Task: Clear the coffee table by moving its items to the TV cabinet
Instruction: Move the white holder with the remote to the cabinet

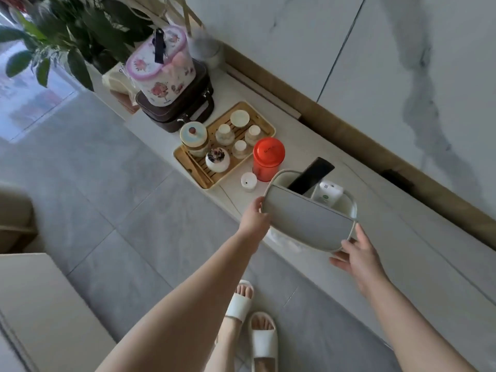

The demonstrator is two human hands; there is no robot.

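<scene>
The organizer box [306, 221], a pale grey-green container with rounded corners and a cream rim, hangs tilted over the front edge of the TV cabinet's white surface [402, 251], its broad flat side turned up toward the camera; whether its base touches the surface cannot be told, since the box itself hides that spot; the left hand [255, 218] grips the left end, thumb on the rim, fingers hidden behind the wall; the right hand [357, 256] cups the lower right corner, fingers spread under and beside it, thumb laid along the edge; a black remote control [311, 175] stands slanted in the box's open top, its lower part hidden inside; beside it a white device [328, 193] with a green mark shows only its upper half, and its kind is hard to make out; just left of the box stand an orange tin [267, 158] and a small white round lid-like thing [248, 181]; further left a bamboo tea tray [265, 124] carries pale cups and lidded jars; behind it a floral case [161, 73] sits on a dark brown case [177, 114], partly cut by plant leaves [67, 30]; white slippers [261, 342] show on the grey floor below.
</scene>
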